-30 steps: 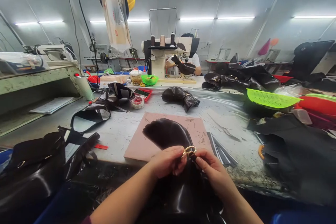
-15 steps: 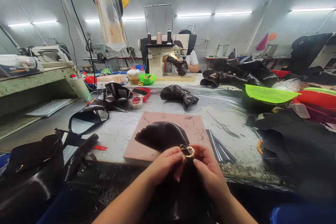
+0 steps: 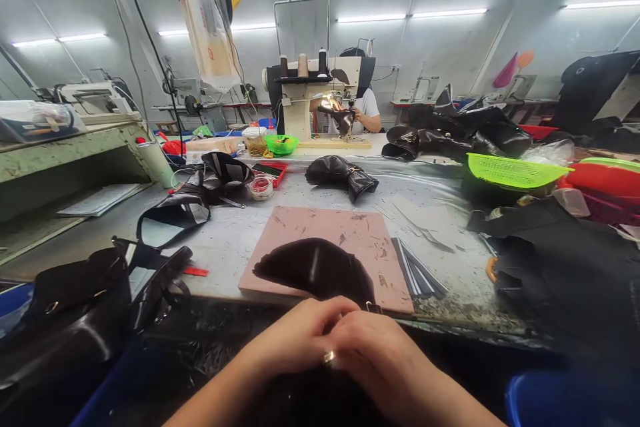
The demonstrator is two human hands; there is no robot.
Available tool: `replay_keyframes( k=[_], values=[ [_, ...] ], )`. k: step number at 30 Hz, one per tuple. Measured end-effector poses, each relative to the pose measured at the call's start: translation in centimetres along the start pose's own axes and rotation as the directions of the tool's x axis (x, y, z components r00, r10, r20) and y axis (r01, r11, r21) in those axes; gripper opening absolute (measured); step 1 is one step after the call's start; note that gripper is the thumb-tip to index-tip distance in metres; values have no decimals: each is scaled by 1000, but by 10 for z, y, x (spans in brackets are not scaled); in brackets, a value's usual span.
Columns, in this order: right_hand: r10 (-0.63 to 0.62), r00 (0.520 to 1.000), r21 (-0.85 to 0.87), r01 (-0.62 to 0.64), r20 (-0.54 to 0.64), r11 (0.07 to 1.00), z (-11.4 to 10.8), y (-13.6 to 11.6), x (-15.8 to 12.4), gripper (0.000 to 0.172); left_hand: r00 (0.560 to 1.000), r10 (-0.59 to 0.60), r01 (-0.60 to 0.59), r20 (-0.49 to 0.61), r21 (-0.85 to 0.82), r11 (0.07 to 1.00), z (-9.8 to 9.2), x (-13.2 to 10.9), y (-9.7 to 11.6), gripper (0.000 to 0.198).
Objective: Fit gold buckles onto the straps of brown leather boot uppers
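A dark, shiny leather boot upper (image 3: 313, 267) lies partly on the pink board (image 3: 295, 223) and hangs over the table's front edge toward me. My left hand (image 3: 305, 333) and my right hand (image 3: 380, 347) meet over its near part, both closed with fingers curled down onto it. The fingertips are mostly hidden, so what they pinch there cannot be made out exactly. A small gold buckle (image 3: 370, 307) shows just beyond my right hand. Between the hands a small gold piece (image 3: 329, 358) glints; whether it is a ring or hardware is unclear.
Another boot upper (image 3: 343, 175) lies behind the board. Dark strips (image 3: 419, 270) lie at its right, near black leather sheets (image 3: 555, 267). More uppers (image 3: 90, 307) are piled at the left. A co-worker (image 3: 369, 110) sits behind a sewing machine (image 3: 300, 107).
The gold ring-shaped piece held between both hands is no longer plainly visible. My hands have lowered and come together, the right now overlapping the left. The upper has shifted slightly on the board.
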State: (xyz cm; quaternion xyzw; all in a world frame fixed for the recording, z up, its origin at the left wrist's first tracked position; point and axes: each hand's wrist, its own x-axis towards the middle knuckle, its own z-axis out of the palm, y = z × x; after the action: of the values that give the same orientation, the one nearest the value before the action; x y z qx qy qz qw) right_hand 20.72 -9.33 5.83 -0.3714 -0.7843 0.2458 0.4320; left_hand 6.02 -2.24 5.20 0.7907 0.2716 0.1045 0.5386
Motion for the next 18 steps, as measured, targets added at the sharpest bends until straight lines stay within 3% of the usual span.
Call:
replay_keyframes(
  k=[1, 4, 6, 8, 10, 12, 15, 18],
  values=[
    [16, 999, 32, -17, 37, 999, -1, -4, 0, 3, 999, 32, -33, 18, 61, 998, -1, -3, 2, 25],
    [70, 997, 167, -77, 45, 983, -5, -8, -4, 18, 993, 102, -106, 66, 71, 992, -3, -7, 4, 14],
    [103, 994, 267, -86, -47, 960, -11, -2, -8, 12, 992, 80, -75, 97, -56, 996, -4, -7, 2, 13],
    [143, 977, 263, -97, -160, 960, -20, 7, -13, 3, 997, -24, 43, 80, -246, 968, -4, -9, -1, 15],
    [122, 972, 122, -99, -200, 988, -29, 18, -19, 2, 988, -152, 154, 39, -423, 893, -4, -11, -4, 19],
    [70, 985, -76, -83, -155, 994, -35, 27, -25, 4, 979, -206, 176, 1, -520, 836, -4, -14, -5, 23],
    [-18, 995, -298, -12, -97, 955, -34, 35, -33, 10, 977, -212, 162, -32, -540, 826, -3, -16, -6, 24],
    [-145, 978, -526, 46, -149, 849, -25, 35, -36, 17, 975, -213, 149, -62, -523, 839, 0, -17, -4, 22]
  ],
)
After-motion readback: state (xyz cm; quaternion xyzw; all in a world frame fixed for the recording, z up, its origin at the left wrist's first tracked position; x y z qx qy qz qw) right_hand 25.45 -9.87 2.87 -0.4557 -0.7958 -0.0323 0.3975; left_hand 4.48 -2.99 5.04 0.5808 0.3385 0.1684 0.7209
